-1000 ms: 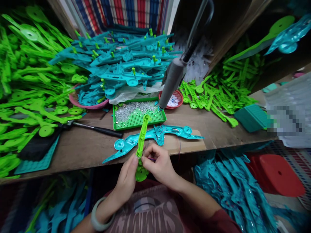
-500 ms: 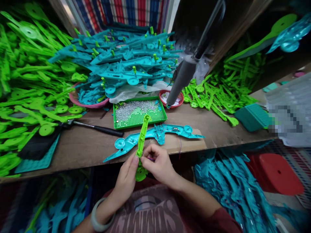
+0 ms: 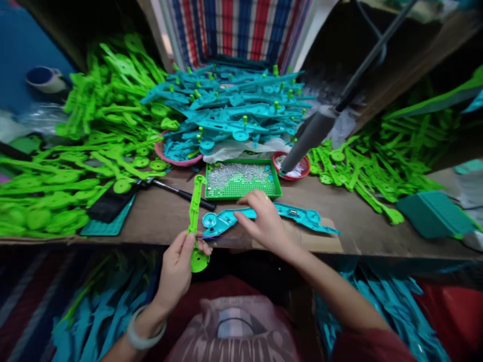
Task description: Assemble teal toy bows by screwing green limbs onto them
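My left hand (image 3: 176,266) is closed around the lower part of a long green plastic piece (image 3: 195,203), which stands nearly upright with its round end below the fingers. Thin dark wires (image 3: 221,238) run from it toward the right. Over the middle of a blue bow-shaped plastic part (image 3: 226,217) is my right hand (image 3: 266,223), thumb and fingers apart. It hides the part's centre, and I cannot tell whether the fingertips touch it. The blue part lies across the bench near its front edge, partly on a piece of cardboard (image 3: 320,240).
Behind lie a green tray (image 3: 245,196) of small metal pieces, a red basket (image 3: 307,166), a hammer (image 3: 184,195) and a pile of blue parts (image 3: 234,105). Green parts (image 3: 113,115) heap up on the left. A grey hanging tool (image 3: 311,138) slants down at right.
My left hand has moved left with the green piece. My right hand has left that piece and moved up and right over the blue part. The view has shifted left.
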Action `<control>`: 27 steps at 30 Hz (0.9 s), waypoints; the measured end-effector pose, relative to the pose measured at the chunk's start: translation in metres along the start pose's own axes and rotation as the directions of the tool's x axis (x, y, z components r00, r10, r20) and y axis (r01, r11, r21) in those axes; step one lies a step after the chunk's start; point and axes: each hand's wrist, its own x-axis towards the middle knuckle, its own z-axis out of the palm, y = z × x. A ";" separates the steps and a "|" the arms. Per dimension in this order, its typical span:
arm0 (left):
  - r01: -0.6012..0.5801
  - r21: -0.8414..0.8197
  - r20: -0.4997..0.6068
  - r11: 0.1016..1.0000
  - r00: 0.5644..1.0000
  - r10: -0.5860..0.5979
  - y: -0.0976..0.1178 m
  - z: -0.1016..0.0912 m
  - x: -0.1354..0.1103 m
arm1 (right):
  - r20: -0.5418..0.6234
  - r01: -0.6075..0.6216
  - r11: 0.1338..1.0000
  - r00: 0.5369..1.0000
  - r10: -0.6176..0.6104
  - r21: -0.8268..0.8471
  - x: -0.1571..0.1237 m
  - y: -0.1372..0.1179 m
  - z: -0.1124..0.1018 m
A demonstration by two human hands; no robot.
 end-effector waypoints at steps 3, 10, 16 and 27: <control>0.003 -0.147 -0.133 0.989 0.991 -0.023 0.004 -0.015 -0.001 | 0.305 0.258 0.908 0.939 -0.156 -0.329 0.070 -0.010 0.042; 0.069 -0.271 -0.245 0.960 0.960 -0.138 0.007 -0.034 -0.012 | 0.609 0.510 0.732 0.776 -0.164 -0.452 0.146 -0.052 0.118; -0.004 0.003 -0.222 1.000 0.975 0.005 0.011 -0.050 0.000 | 0.530 0.496 0.680 0.828 -0.182 -0.540 0.170 -0.049 0.100; 0.121 -0.027 -0.248 0.992 0.961 -0.124 0.013 -0.040 0.020 | 0.289 0.066 0.849 0.952 0.105 -0.525 -0.007 0.068 -0.075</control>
